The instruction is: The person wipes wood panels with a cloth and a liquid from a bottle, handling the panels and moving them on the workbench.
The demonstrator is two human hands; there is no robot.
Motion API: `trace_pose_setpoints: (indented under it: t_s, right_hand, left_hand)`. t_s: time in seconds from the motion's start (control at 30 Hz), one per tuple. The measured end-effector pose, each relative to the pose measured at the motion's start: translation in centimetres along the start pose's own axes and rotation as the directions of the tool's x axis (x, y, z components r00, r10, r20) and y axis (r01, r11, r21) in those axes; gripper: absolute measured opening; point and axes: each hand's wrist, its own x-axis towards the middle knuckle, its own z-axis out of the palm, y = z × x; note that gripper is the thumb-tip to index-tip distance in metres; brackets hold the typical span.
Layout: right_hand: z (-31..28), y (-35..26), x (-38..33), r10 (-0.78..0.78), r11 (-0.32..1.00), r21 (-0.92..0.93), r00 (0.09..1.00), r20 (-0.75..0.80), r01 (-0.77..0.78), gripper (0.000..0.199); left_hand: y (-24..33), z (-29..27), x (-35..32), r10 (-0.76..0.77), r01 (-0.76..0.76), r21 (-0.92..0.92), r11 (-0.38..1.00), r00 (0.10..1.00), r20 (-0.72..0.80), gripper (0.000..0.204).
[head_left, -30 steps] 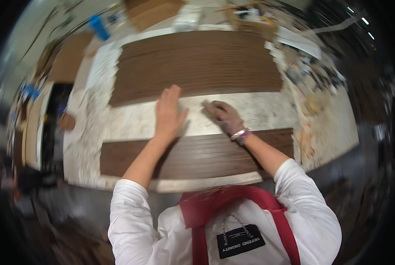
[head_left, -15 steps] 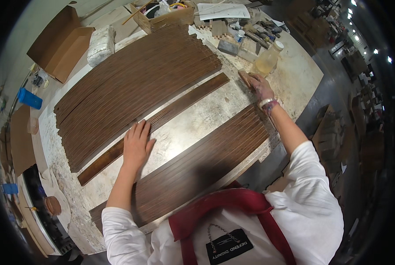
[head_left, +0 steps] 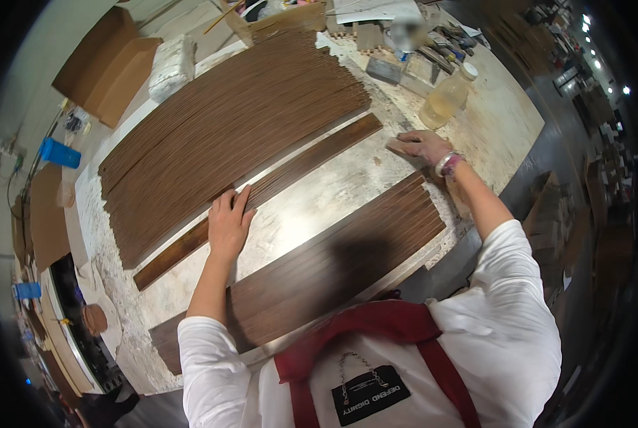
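A single dark brown wooden strip (head_left: 315,153) lies slantwise across the worktable, apart from the boards on either side. My left hand (head_left: 230,221) rests on the strip left of its middle, fingers stretched over it and thumb apart. Beyond the strip's right end, my right hand (head_left: 427,147) is closed on a small brown pad (head_left: 399,145), just above the tabletop; the fingers hide most of the pad. On the far side, many dark strips lie side by side in a wide stack (head_left: 226,128). Closer to me is another row of dark strips (head_left: 333,264).
A bottle of yellowish liquid (head_left: 444,100) stands beyond my right hand, near a grey block (head_left: 384,70) and scattered tools. An open cardboard box (head_left: 105,71), a white wrapped bundle (head_left: 171,69) and a blue cup (head_left: 60,153) are at the far left. The worktable (head_left: 504,118) has stained edges.
My right hand has turned and lowered slightly with the pad, which now lies flatter. My left hand stays on the strip. The whole view has shifted a little.
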Motion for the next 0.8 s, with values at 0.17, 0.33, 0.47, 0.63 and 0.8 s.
trace_pose_setpoints:
  t_s: [0.17, 0.33, 0.47, 0.63, 0.8]
  right_hand:
    - [2.5, -6.3, -1.8, -0.278, 0.896, 0.334, 0.956, -0.095, 0.294, 0.048]
    - [9.6, -19.5, -4.6, -0.502, 0.830, 0.358, 0.853, 0.142, 0.428, 0.051]
    - [17.3, -33.5, -6.3, -0.712, 0.692, 0.039, 0.672, 0.205, 0.721, 0.046]
    - [31.6, -49.5, -11.8, -0.909, 0.275, -0.001, 0.260, 0.325, 0.962, 0.039]
    - [41.2, -53.5, -13.1, -0.825, -0.098, 0.030, -0.098, 0.556, 0.995, 0.025]
  left_hand:
    - [-0.1, -0.9, -0.7, -0.007, 0.015, -0.095, 0.995, 0.997, 0.080, 0.050]
    - [-1.9, -3.1, -5.7, 0.083, -0.084, -0.082, 0.993, 0.996, -0.012, 0.061]
    - [-8.1, -4.0, -11.0, -0.075, 0.076, -0.101, 0.992, 0.997, 0.010, 0.063]
    - [-9.6, 1.3, -11.3, -0.205, 0.196, -0.110, 0.974, 0.976, -0.077, 0.046]
    - [-9.6, 3.4, -11.2, -0.288, 0.107, -0.724, 0.682, 0.949, -0.131, 0.036]
